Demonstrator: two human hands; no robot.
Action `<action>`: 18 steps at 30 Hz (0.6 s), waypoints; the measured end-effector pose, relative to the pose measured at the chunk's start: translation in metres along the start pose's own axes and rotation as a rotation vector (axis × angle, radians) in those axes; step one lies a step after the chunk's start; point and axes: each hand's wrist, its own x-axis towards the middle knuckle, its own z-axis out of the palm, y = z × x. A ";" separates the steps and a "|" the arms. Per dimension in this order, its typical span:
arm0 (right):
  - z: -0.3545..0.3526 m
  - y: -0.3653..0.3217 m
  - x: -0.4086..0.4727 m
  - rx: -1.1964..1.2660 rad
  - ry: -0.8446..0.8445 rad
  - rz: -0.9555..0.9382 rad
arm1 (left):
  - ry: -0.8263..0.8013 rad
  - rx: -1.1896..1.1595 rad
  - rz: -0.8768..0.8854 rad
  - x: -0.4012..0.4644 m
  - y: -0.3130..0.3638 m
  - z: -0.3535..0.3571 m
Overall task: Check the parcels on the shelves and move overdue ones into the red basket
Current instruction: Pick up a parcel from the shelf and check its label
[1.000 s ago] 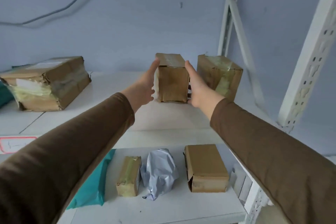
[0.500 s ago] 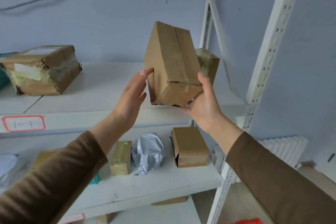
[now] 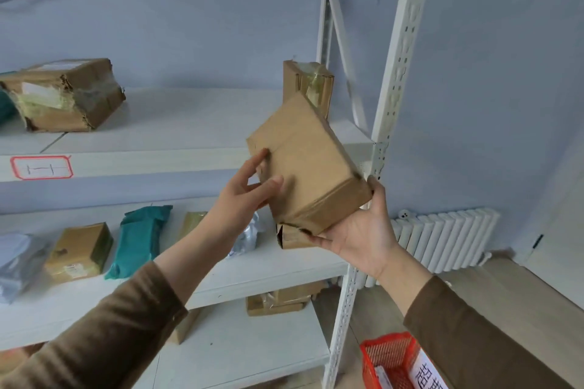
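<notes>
1. One brown parcel point(image 3: 303, 164) is off the shelves, tilted in mid-air; right hand point(image 3: 363, 237) cups its lower corner, left hand point(image 3: 243, 196) pinches its near edge.
2. Check seems under way; no label shows on the faces seen.
3. Red basket point(image 3: 390, 357) sits on the floor, cut off at the frame; contents unclear.
4. Many parcels remain shelved.
</notes>
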 end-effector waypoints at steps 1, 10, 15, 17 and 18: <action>-0.001 0.002 -0.005 -0.103 0.029 -0.055 | -0.049 -0.008 -0.041 -0.005 -0.002 0.000; -0.011 0.008 -0.039 -0.854 -0.075 -0.216 | -0.361 0.123 0.024 -0.022 -0.020 0.010; -0.017 0.008 -0.038 -0.929 -0.048 -0.173 | -0.226 0.450 0.281 -0.021 -0.045 0.017; -0.017 0.009 -0.038 -0.936 -0.049 -0.194 | -0.224 0.380 0.269 -0.019 -0.055 0.016; -0.017 0.009 -0.038 -0.939 -0.060 -0.231 | -0.230 0.272 0.227 -0.019 -0.058 0.015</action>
